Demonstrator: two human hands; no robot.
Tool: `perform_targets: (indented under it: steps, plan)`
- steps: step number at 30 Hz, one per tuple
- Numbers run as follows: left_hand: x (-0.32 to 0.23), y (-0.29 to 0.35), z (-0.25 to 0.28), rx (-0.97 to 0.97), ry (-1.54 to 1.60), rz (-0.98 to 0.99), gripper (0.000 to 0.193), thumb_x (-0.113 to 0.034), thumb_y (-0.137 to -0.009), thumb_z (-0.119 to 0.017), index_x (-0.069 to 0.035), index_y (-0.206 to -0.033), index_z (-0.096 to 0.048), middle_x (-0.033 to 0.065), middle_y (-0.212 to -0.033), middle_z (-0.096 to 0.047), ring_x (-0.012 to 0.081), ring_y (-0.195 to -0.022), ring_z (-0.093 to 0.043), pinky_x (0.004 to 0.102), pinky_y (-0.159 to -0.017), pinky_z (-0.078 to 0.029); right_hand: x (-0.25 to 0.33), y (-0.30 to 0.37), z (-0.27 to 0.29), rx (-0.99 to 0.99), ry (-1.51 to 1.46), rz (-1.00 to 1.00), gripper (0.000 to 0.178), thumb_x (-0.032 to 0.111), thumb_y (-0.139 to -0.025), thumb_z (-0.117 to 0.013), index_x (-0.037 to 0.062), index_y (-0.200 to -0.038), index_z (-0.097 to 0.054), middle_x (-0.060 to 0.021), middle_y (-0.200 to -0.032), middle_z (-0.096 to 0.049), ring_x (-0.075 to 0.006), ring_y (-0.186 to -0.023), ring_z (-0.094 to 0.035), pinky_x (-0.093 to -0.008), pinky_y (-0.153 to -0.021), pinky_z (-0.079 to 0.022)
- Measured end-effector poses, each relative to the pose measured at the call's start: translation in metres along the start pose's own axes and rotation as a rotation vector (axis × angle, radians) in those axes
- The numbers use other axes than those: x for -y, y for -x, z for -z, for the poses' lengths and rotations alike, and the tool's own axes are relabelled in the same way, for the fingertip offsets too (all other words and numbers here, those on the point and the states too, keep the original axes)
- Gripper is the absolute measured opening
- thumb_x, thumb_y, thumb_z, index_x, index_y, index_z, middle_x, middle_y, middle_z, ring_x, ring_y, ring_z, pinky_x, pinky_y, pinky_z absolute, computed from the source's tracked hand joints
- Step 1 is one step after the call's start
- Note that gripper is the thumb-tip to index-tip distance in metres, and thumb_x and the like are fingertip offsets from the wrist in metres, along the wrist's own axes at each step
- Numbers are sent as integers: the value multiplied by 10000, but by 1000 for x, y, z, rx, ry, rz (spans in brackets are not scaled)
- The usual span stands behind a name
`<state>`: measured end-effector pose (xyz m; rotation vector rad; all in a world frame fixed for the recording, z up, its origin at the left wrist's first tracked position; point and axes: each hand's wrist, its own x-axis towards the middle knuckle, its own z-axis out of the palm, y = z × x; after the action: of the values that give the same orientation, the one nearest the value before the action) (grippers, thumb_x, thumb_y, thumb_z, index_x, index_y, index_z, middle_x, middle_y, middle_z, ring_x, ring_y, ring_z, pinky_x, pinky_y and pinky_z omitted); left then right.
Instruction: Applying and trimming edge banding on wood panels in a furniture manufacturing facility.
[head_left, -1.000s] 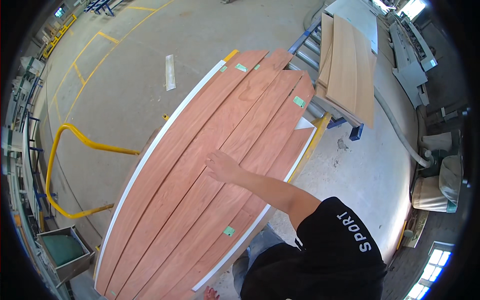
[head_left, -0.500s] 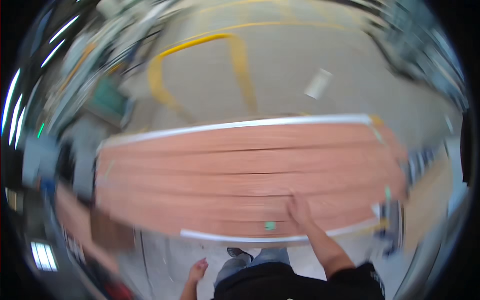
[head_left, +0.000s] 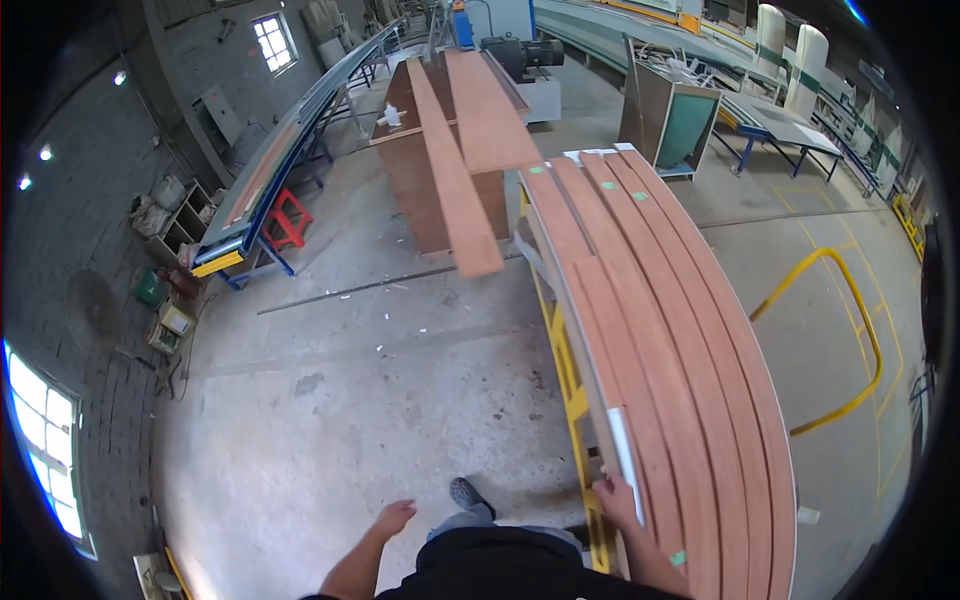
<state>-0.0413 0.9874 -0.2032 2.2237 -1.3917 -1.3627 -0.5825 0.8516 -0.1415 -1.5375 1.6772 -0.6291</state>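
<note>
My right hand is at the near left edge of a long stack of reddish-brown wooden boards, beside a white strip along that edge. Its fingers bend at the edge and their tips are hidden, so whether they grip it is unclear. The boards lie side by side, with small green tape pieces on several of them. A yellow metal frame shows under the stack. My left hand hangs over the floor, its fingers curled together with nothing visible in them.
Ahead, a long narrow board and a wider board lie on a brown bench, the narrow one overhanging toward me. A roller conveyor and red stool stand left. A yellow rail rises right of the stack. Scraps dot the concrete floor.
My view has swung left, so the stack now runs away from me on the right. My right hand has gone from the boards' top to their edge. My left hand stays low.
</note>
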Motion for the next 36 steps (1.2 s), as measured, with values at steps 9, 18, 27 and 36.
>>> perform_targets:
  steps: [9,18,27,36]
  plan:
    - [170,23,116,-316,781,895,284,-182,-914,-589,-124,-1188,-641,54,-939,-639,217,-793,-645,411,-601,-533,246,-213,-147,59,-795,-242,384,273,-950,-657,35,-1246,-598,-3,-854,-616,-75,-714,-558,-241,-653,-485]
    - [68,-195,264,-203,617,397,414,-220,-906,-642,-93,-1298,-611,52,-960,-660,174,-791,-632,340,-635,-526,361,-396,-134,-612,-90,49,532,344,-889,-700,-40,-1240,-590,-251,-1172,-640,-369,-1137,-597,-412,-987,-457]
    - [-7,-371,424,-66,512,284,449,-242,-902,-639,-59,-1311,-604,67,-926,-689,163,-808,-643,326,-674,-537,441,-576,-115,-43,26,-180,618,502,-852,-692,-55,-1118,-664,-168,-936,-723,-283,-876,-700,-401,-776,-541]
    - [23,-462,518,-41,1073,574,498,-332,-935,-570,-105,-1374,-509,76,-1214,-610,234,-1008,-600,409,-869,-485,523,-649,-181,98,16,-253,549,468,-830,-747,-56,-986,-695,-111,-830,-711,-197,-731,-673,-350,-673,-539]
